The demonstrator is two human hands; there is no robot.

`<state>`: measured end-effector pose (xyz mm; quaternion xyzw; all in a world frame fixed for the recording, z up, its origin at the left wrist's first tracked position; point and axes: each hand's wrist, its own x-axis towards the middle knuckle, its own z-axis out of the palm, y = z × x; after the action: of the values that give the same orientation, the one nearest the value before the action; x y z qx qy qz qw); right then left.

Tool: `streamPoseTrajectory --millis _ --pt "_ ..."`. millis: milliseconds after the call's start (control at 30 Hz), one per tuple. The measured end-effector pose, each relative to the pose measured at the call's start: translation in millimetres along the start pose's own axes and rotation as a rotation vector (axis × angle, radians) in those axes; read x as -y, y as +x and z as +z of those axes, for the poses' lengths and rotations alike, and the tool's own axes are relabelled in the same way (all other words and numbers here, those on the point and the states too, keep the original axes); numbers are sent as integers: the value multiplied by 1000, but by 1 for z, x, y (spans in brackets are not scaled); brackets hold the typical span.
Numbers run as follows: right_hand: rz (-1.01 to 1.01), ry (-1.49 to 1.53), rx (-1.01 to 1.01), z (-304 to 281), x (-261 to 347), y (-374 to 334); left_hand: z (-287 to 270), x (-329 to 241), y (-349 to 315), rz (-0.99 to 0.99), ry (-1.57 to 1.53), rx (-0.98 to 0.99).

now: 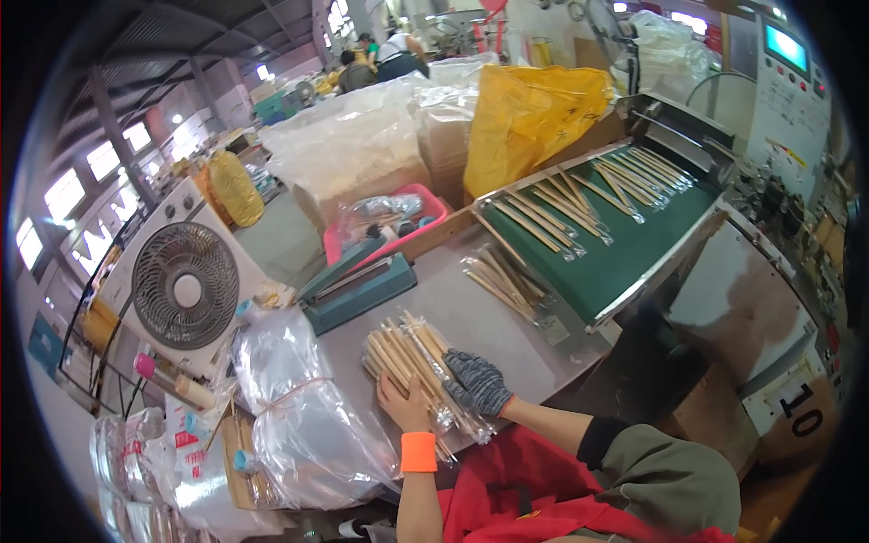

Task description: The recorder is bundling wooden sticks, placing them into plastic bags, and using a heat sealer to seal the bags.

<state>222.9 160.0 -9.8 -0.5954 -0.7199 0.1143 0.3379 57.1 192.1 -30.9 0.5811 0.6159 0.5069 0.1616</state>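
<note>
Red, soft cloth (520, 471) bunches up low, cut off by the edge. On the smooth gray table (462, 317), a bare left hand (405, 404) and a knit-gloved right hand (478, 385) hold a pile of thin wooden sticks (395, 350) in shiny clear wrap (429, 342). Some sticks hide under the hands. One pink plastic tub (439, 206) holds a clear bag (385, 206) and small things too jumbled to name.

Desk (444, 297) free between stick bundle (401, 348) and farther stick pile (501, 282); teal device (369, 299), plastic bags (294, 430) block left side.
</note>
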Motion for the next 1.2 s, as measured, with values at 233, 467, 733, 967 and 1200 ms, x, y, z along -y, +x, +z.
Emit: streamPoseTrajectory --millis 233,467,733,967,1200 --pt "-7 8 -70 1 -2 -2 -2 -1 0 5 -27 9" --pt "-10 12 -86 -3 2 -1 -4 -3 0 8 -42 15" --pt "-15 4 -92 -1 0 -2 -4 -1 0 6 -56 15" --pt "-7 -14 -69 -1 0 -4 -5 0 -2 5 -42 13" --pt "-10 -38 21 -3 7 11 7 1 1 60 -53 70"
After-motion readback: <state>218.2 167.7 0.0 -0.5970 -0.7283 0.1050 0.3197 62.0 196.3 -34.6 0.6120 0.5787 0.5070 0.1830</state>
